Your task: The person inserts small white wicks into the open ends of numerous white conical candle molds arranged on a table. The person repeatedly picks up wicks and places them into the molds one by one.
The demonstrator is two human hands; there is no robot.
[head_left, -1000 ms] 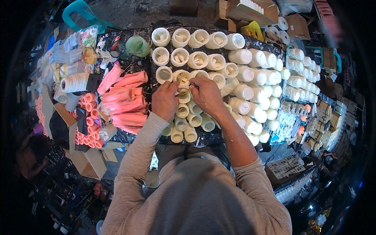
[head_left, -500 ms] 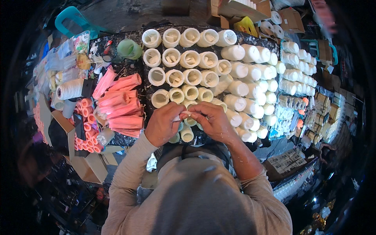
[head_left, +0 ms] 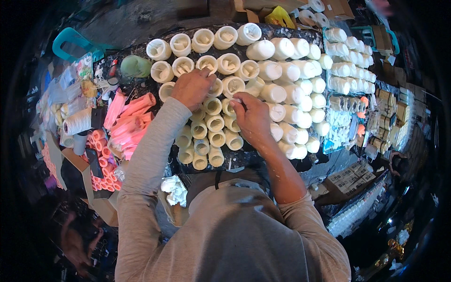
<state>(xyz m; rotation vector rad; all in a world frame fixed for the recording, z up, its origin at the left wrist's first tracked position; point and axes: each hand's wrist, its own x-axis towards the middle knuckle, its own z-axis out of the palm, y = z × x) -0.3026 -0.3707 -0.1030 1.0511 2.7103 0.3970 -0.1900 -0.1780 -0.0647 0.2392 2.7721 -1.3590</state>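
On the left, a green chair sits far back, and a fat roll of white string lies nearer. Next to the roll is a messy pile of long pink tubes. Farther back, past the pile, is a green cup.

At the middle of the dark table are the open white cups. They are round and creamy, with thick, smooth rims. They stand in rows on the far side, and many have small white bits inside. Nearer, the thin cups look more yellow inside and lean close together.

The left hand reaches over the open white cups, fingers bunched and bent down at one rim. I can't tell if it holds anything. The right hand is by the near side of another open cup, thumb and finger close together. I can't tell if something is pinched there.

To the right, round white lumps with closed tops are packed in rows. Some have a thin string on top. Farther right, more white rolls lie in bunches.
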